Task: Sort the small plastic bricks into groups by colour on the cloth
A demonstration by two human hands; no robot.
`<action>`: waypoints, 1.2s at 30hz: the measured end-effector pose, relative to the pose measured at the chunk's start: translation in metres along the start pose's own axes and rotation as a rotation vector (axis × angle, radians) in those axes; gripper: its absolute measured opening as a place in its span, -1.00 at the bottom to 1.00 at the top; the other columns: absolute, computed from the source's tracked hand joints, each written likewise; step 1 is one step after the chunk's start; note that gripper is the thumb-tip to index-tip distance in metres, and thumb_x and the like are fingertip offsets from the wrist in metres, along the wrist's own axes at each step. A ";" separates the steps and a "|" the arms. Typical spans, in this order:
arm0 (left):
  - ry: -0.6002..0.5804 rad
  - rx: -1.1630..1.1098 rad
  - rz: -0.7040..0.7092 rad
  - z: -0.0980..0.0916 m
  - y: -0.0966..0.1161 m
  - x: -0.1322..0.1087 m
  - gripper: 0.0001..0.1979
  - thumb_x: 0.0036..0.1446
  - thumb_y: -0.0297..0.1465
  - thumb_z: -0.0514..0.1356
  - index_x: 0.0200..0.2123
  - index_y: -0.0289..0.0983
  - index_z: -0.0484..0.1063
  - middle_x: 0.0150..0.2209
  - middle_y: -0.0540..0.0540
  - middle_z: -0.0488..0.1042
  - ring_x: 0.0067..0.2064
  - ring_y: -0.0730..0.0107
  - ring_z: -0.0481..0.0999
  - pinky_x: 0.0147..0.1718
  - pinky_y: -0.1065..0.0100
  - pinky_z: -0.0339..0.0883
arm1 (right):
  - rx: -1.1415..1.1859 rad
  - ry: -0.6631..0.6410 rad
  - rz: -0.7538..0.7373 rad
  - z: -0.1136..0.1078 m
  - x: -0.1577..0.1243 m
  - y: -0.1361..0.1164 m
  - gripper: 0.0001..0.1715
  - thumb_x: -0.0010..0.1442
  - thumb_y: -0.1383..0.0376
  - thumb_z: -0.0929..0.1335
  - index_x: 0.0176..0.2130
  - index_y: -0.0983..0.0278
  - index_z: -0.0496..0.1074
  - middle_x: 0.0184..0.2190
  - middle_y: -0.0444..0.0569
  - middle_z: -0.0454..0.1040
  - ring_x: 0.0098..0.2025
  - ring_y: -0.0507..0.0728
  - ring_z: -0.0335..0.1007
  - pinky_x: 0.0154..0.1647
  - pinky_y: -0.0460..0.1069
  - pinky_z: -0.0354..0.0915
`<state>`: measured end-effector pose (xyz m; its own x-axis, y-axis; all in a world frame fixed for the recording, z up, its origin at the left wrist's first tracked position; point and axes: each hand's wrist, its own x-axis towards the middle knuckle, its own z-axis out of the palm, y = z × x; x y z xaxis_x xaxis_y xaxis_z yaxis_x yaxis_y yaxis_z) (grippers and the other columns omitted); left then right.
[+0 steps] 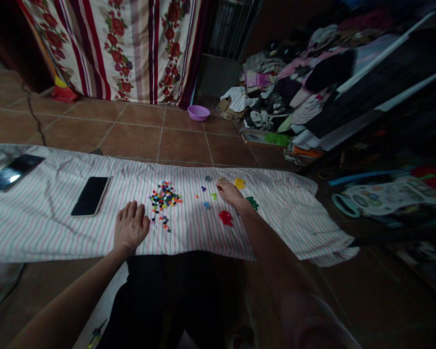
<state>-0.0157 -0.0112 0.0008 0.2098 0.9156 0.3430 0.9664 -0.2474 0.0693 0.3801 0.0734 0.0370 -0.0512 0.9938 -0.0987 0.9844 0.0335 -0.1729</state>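
Observation:
My left hand (132, 225) lies flat on the striped cloth, fingers stretched, holding nothing. Just right of it is a mixed pile of small coloured beads (165, 196), with a few strays below. My right hand (229, 191) has its fingers pinched together beside a small beige group (221, 179); whatever they hold is hidden. Around that hand lie sorted groups: yellow pieces (239, 183), dark green pieces (253, 202), red pieces (225, 217), light green pieces (214, 196), light blue pieces (206, 205), purple pieces (203, 188) and grey pieces (208, 178). A single orange piece (197, 196) sits apart.
On the striped cloth (189, 237), a black-screened phone (91, 196) lies left of my left hand, and another dark device (13, 171) is farther left. Beyond are a purple basin (198, 113) on the tiled floor, a floral curtain (131, 48) and heaped clothes (276, 82).

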 end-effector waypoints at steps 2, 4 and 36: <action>0.000 -0.005 -0.001 0.000 0.000 0.000 -0.55 0.26 -0.31 -0.03 0.11 -0.39 0.37 0.17 -0.41 0.37 0.25 -0.11 0.29 0.14 -0.01 0.16 | 0.005 0.010 0.005 0.000 0.000 0.000 -0.68 0.19 0.48 0.30 -0.11 0.26 0.55 -0.01 0.07 0.52 -0.01 0.14 0.43 0.02 -0.07 0.26; -0.002 -0.009 -0.002 0.000 0.000 0.000 -0.55 0.26 -0.31 -0.03 0.10 -0.38 0.37 0.18 -0.41 0.37 0.25 -0.11 0.28 0.14 -0.01 0.16 | 0.002 0.013 0.010 0.000 0.000 0.001 -0.68 0.18 0.49 0.30 -0.13 0.26 0.55 -0.03 0.07 0.53 -0.03 0.14 0.44 0.00 -0.07 0.27; -0.027 -0.031 -0.017 -0.004 0.001 0.001 -0.54 0.26 -0.31 -0.03 0.11 -0.41 0.38 0.19 -0.42 0.36 0.25 -0.12 0.28 0.15 -0.03 0.17 | -0.002 0.024 -0.006 0.001 0.002 0.004 -0.63 0.17 0.48 0.32 -0.06 0.27 0.55 -0.04 0.07 0.53 -0.04 0.13 0.43 -0.03 -0.08 0.28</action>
<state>-0.0149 -0.0119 0.0052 0.1974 0.9281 0.3157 0.9649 -0.2408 0.1045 0.3835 0.0756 0.0349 -0.0526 0.9959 -0.0739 0.9844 0.0393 -0.1716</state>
